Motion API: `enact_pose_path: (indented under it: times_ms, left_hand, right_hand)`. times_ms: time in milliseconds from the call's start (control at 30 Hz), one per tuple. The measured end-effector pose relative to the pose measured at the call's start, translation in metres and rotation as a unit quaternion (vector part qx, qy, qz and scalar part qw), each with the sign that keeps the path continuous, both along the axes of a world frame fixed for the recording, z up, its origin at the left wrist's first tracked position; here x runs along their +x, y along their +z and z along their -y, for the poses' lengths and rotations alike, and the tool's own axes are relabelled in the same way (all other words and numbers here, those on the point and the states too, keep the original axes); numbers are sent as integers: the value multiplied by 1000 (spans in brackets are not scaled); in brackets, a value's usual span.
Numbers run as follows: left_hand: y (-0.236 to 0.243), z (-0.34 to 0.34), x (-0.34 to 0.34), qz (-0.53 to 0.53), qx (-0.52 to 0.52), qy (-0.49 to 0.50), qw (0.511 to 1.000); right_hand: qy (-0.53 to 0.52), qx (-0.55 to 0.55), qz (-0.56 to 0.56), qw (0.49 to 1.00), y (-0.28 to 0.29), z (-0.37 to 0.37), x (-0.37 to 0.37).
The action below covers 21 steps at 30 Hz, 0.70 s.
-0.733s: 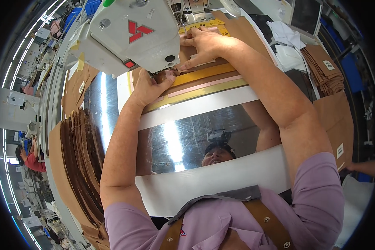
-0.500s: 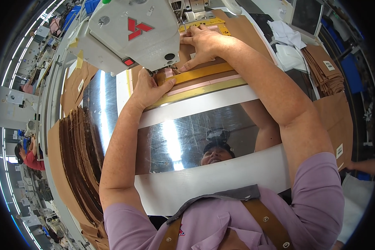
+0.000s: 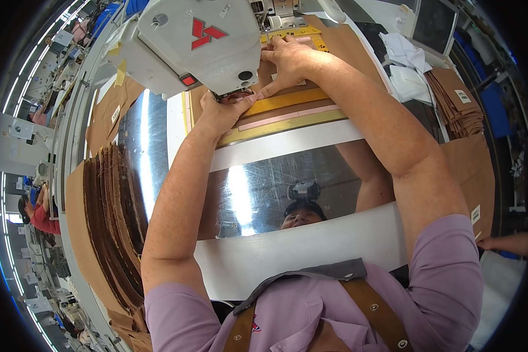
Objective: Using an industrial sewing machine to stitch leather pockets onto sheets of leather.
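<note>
A white sewing machine head (image 3: 208, 47) hangs over a template with yellow strips (image 3: 293, 102) and pink strips, on brown sheet material (image 3: 346, 50). My left hand (image 3: 220, 114) lies at the template's left part, close under the machine head. Its thumb stretches right along a yellow strip; its other fingertips are partly hidden by the machine. My right hand (image 3: 290, 61) rests farther back on the template, with thumb and fingers spread and its thumb tip near the left thumb. Neither hand visibly grips anything. What lies right under the needle is hidden.
A shiny metal plate (image 3: 287, 188) is set in the white table (image 3: 305, 255) before me. Stacked brown pieces (image 3: 102, 217) hang at left; more brown pieces (image 3: 452, 102) lie at right beside white cloth (image 3: 405, 53). Another person's hand (image 3: 504, 243) shows at far right.
My left hand has shifted slightly right and back, bringing its thumb close to my right thumb. The right hand stays almost in place. The machine head appears slightly farther right and higher.
</note>
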<state>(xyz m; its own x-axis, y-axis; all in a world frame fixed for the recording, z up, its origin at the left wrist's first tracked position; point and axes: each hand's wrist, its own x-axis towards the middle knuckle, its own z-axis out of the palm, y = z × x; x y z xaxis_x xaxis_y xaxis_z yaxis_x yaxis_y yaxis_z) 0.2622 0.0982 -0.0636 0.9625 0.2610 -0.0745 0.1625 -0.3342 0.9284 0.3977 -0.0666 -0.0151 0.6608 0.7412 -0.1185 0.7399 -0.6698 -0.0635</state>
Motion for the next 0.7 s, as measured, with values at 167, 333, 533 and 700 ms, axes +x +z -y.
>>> enact_pose_path:
  times_ms: [167,333,533,700]
  left_hand:
    - [-5,-1,1,-22,-12,29,999]
    - [-11,-20,0,83,34,-20,996]
    - [10,-43,-9,66,177,-65,980]
    - [8,-55,-15,183,572,23,799]
  right_hand:
    - [11,8,-12,1000,-4,4,6]
    - [9,11,2,1000,-5,0,5]
    - [-4,19,-13,1000,-7,-2,3]
    - [-27,-8,-11,1000,-11,-6,5]
